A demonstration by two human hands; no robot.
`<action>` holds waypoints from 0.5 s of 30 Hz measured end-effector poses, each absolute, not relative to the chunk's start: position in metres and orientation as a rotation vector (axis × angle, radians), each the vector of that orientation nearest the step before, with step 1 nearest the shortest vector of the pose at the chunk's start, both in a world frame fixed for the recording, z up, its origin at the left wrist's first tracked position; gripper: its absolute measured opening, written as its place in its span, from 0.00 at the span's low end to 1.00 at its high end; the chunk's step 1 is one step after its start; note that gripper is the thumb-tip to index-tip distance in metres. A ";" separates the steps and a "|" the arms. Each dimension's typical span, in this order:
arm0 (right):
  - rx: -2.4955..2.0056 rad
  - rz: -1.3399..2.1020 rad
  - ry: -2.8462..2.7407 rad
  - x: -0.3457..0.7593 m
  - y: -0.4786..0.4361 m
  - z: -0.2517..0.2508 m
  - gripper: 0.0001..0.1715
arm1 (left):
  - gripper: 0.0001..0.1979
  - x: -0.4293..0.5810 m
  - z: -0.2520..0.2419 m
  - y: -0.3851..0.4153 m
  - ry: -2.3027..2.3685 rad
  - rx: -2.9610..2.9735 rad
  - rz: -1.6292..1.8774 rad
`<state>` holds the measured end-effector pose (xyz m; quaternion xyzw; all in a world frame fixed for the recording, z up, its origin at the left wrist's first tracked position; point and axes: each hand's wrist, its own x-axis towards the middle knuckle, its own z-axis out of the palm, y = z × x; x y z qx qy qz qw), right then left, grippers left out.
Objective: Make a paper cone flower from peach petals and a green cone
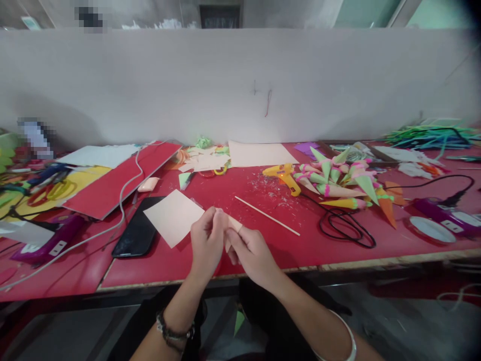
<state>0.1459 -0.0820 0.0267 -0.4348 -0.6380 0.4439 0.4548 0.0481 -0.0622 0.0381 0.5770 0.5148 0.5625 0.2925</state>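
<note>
Above the front of the red table, my left hand (206,240) and my right hand (252,250) meet with fingers pinched on one small piece of pale peach paper (235,223). It looks rolled or folded, and most of it is hidden by my fingers. To the left, a square sheet of the same pale paper (173,218) lies partly over a black phone (135,230). A thin wooden stick (267,215) rests on the table to the right of my hands. Beyond it is a yellow glue gun (284,176) with a black cord.
Several paper cones in green, pink and orange (338,175) are heaped at the right. Purple power strips (449,213) (56,240) sit at both sides. A red board (124,180) with a white cable (122,200) lies left. A grey partition (188,85) stands behind the table (210,188).
</note>
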 end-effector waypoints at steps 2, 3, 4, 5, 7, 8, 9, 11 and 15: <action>-1.088 1.148 -1.530 0.149 -0.081 0.028 0.23 | 0.17 0.046 0.038 -0.060 1.311 1.499 1.474; -1.091 1.171 -1.497 0.150 -0.081 0.028 0.22 | 0.16 0.044 0.039 -0.059 1.276 1.490 1.457; -1.087 1.192 -1.460 0.152 -0.080 0.029 0.21 | 0.16 0.042 0.039 -0.059 1.244 1.480 1.444; -1.076 1.207 -1.419 0.153 -0.079 0.030 0.21 | 0.15 0.040 0.040 -0.058 1.215 1.469 1.429; -1.049 1.202 -1.341 0.155 -0.077 0.032 0.20 | 0.14 0.036 0.041 -0.057 1.170 1.457 1.392; -1.044 1.184 -1.308 0.157 -0.076 0.033 0.19 | 0.13 0.033 0.041 -0.056 1.152 1.466 1.356; -1.050 1.162 -1.285 0.159 -0.075 0.034 0.18 | 0.13 0.031 0.042 -0.056 1.129 1.491 1.299; -1.086 1.104 -1.281 0.164 -0.072 0.035 0.16 | 0.13 0.027 0.043 -0.055 1.077 1.575 1.145; -1.161 0.961 -1.438 0.173 -0.069 0.036 0.15 | 0.15 0.021 0.047 -0.054 1.131 1.812 0.937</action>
